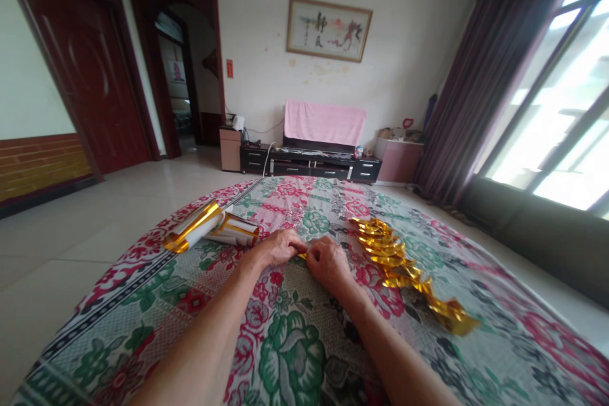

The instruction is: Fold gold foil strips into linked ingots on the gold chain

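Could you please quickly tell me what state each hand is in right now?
Left hand: closed, apparently pinching the gold foil piece.
Right hand: closed, apparently on the same piece, mostly hidden.

- A single head-worn view, looking forward and down from above the forearms [204, 336].
- The left hand [280, 246] and right hand [329, 263] sit near, around mid-frame.
- Its wide sweep runs from the tabletop [292, 355] close below to the far wall [257, 19], door [83, 57] at left, window [561, 101] at right.

A purple curtain [485, 70] hangs between a bright window [561, 101] and pale wall [252, 19].
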Demonstrator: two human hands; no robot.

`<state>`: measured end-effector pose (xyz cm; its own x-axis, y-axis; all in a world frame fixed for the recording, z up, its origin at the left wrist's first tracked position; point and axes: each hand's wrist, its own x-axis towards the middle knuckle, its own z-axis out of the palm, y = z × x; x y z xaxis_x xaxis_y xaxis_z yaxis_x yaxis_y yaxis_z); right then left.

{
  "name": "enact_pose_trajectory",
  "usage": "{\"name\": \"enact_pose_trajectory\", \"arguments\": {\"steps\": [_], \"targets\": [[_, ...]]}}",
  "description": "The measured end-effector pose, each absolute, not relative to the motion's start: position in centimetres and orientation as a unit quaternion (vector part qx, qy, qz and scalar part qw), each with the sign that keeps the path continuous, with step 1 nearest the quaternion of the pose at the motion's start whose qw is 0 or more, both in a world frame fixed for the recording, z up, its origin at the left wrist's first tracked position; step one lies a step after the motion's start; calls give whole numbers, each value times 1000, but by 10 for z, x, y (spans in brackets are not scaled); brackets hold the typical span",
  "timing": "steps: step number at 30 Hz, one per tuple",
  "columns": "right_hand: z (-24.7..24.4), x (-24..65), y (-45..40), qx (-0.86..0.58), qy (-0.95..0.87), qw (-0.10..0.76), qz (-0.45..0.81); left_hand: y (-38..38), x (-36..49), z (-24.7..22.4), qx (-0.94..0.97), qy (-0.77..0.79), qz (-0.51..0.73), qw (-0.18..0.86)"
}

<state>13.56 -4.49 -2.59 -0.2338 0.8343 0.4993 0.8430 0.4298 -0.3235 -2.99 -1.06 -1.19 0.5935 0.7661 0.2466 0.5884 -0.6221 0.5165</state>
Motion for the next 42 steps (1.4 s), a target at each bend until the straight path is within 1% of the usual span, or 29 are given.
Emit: {"name": "enact_pose_trajectory", "arguments": {"steps": [11,20,29,37,42], "targets": [[-23,135,-46,-548,-782,298,-3,-8,-30,-13,872,397,220,182],[-24,137,-45,-549,-781,299,10,-9,-32,-16,859,417,220,201],[-23,145,-49,-522,-781,340,47,-7,-30,-21,851,432,219,201],[-26,152,-50,-439,-803,397,63,-8,-30,-21,847,440,224,196],[-25,150,-51,-453,-796,394,78,-6,-29,-23,847,443,220,195]]}}
